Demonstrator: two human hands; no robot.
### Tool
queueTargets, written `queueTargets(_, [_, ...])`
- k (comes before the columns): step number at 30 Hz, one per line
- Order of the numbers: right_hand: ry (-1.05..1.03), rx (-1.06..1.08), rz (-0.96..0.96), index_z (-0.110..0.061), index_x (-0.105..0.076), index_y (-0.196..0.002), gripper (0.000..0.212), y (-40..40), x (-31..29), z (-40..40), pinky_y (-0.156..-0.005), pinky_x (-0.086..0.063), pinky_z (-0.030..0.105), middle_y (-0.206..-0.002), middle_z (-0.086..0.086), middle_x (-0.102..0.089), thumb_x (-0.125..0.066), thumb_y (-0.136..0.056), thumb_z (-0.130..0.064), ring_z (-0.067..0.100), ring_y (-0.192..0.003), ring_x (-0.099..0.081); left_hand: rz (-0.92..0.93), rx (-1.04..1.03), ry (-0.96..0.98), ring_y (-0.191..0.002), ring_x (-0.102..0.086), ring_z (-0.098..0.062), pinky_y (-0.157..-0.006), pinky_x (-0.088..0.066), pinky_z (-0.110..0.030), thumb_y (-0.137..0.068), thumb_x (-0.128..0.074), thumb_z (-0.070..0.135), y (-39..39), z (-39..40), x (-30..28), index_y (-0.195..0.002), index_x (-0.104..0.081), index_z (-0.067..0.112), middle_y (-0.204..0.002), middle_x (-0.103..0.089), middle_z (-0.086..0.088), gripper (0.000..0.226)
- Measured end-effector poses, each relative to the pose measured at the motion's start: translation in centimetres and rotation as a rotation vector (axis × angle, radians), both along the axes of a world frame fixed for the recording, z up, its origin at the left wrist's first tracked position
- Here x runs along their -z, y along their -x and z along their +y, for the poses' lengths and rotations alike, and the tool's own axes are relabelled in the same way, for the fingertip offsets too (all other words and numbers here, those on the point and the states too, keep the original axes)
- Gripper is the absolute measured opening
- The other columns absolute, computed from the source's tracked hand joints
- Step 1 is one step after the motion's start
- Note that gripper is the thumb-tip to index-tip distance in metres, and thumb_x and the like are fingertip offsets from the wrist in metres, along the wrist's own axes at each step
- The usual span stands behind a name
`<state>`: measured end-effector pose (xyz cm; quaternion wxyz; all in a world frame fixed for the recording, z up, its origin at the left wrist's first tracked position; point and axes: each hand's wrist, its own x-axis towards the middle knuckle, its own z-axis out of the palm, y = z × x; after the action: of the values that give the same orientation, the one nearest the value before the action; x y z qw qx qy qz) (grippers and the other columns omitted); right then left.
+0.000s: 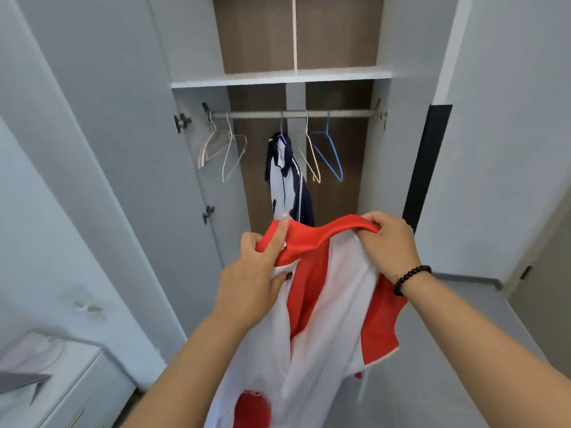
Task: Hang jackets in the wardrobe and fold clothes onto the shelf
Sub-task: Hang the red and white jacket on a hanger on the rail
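I hold a red and white jacket up in front of the open wardrobe. My left hand grips its red collar at the left, and my right hand pinches the collar at the right. The jacket's body hangs down between my arms. Inside the wardrobe, a navy and white jacket hangs from a purple hanger on the metal rail. Empty hangers hang beside it: a cream one and a blue one to its right, pink and white ones at the left end.
A white shelf runs above the rail. Both wardrobe doors stand open, the left door and the right door with a dark edge strip. A white cabinet with papers on it sits at the lower left.
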<state>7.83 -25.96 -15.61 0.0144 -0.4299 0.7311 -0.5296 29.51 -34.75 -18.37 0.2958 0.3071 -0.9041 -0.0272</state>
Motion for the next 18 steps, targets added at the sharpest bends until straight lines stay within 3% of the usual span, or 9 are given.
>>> queueTargets(4, [-0.004, -0.034, -0.036, -0.016, -0.070, -0.075, 0.015, 1.9, 0.4, -3.7, -0.059, -0.039, 0.001, -0.072, -0.010, -0.064, -0.062, -0.087, -0.010, 0.001, -0.070, -0.057, -0.029, -0.011, 0.134, -0.046, -0.042, -0.019, -0.038, -0.026, -0.024, -0.080, -0.055, 0.005, 1.5, -3.4, 0.1, -0.151, -0.001, 0.047, -0.111, -0.043, -0.002, 0.099])
queueTargets(7, [-0.022, -0.045, -0.077, -0.015, -0.070, -0.075, 0.015, 4.6, 0.9, -7.8, -0.059, -0.040, 0.002, -0.074, -0.007, -0.066, -0.062, -0.086, -0.008, 0.003, -0.071, -0.057, -0.025, 0.013, 0.135, -0.052, -0.053, -0.021, -0.040, -0.025, -0.021, -0.064, -0.068, -0.008, 4.1, -7.0, 1.0, -0.152, -0.002, 0.043, -0.127, -0.041, -0.005, 0.122])
queueTargets(9, [-0.003, -0.055, -0.136, -0.012, -0.070, -0.073, 0.015, 4.9, 1.5, -8.5, -0.058, -0.040, 0.005, -0.072, -0.002, -0.067, -0.062, -0.085, -0.007, 0.007, -0.070, -0.058, -0.011, 0.038, 0.100, -0.055, -0.054, -0.018, -0.043, -0.026, -0.018, -0.065, -0.068, -0.010, 4.5, -7.4, 1.4, -0.153, -0.006, 0.040, -0.135, -0.040, -0.008, 0.119])
queueTargets(11, [0.053, -0.047, -0.246, -0.011, -0.069, -0.071, 0.016, 6.4, 2.4, -10.8, -0.062, -0.043, 0.014, -0.072, 0.001, -0.068, -0.062, -0.083, -0.004, 0.011, -0.070, -0.058, 0.022, 0.055, 0.065, -0.058, -0.051, -0.015, -0.043, -0.030, -0.018, -0.075, -0.061, -0.005, 6.2, -9.6, 1.8, -0.153, -0.017, 0.038, -0.138, -0.040, -0.008, 0.099])
queueTargets(13, [0.089, -0.033, -0.361, -0.015, -0.069, -0.070, 0.016, 7.8, 2.7, -13.9, -0.063, -0.045, 0.018, -0.070, -0.005, -0.067, -0.064, -0.082, -0.005, 0.006, -0.068, -0.057, 0.018, 0.041, 0.002, -0.067, -0.061, -0.021, -0.048, -0.046, -0.025, -0.088, -0.054, 0.005, 8.1, -12.6, 1.4, -0.147, -0.036, 0.036, -0.140, -0.042, -0.004, 0.069])
queueTargets(15, [0.117, -0.059, -0.414, -0.017, -0.069, -0.071, 0.016, 9.0, 2.9, -16.6, -0.060, -0.045, 0.012, -0.068, -0.010, -0.066, -0.066, -0.083, -0.007, -0.001, -0.065, -0.057, 0.073, 0.008, -0.137, -0.088, -0.064, -0.023, -0.067, -0.055, -0.034, -0.098, -0.047, 0.018, 9.7, -15.0, 1.6, -0.135, -0.052, 0.030, -0.140, -0.042, 0.005, 0.040])
queueTargets(16, [0.126, -0.081, -0.422, -0.018, -0.070, -0.074, 0.015, 9.6, 3.0, -17.7, -0.059, -0.045, 0.009, -0.069, -0.010, -0.067, -0.065, -0.083, -0.006, -0.003, -0.064, -0.057, 0.145, -0.006, -0.202, -0.097, -0.061, -0.018, -0.075, -0.054, -0.034, -0.100, -0.045, 0.021, 10.4, -15.8, 1.9, -0.129, -0.056, 0.026, -0.137, -0.044, 0.010, 0.032])
queueTargets(18, [0.120, -0.106, -0.405, -0.017, -0.071, -0.078, 0.017, 10.7, 3.8, -19.5, -0.060, -0.046, 0.008, -0.071, -0.009, -0.069, -0.064, -0.084, -0.004, -0.005, -0.065, -0.058, 0.295, -0.059, -0.263, -0.101, -0.054, -0.001, -0.082, -0.048, -0.017, -0.099, -0.048, 0.019, 11.6, -17.2, 2.4, -0.117, -0.059, 0.022, -0.128, -0.046, 0.016, 0.022])
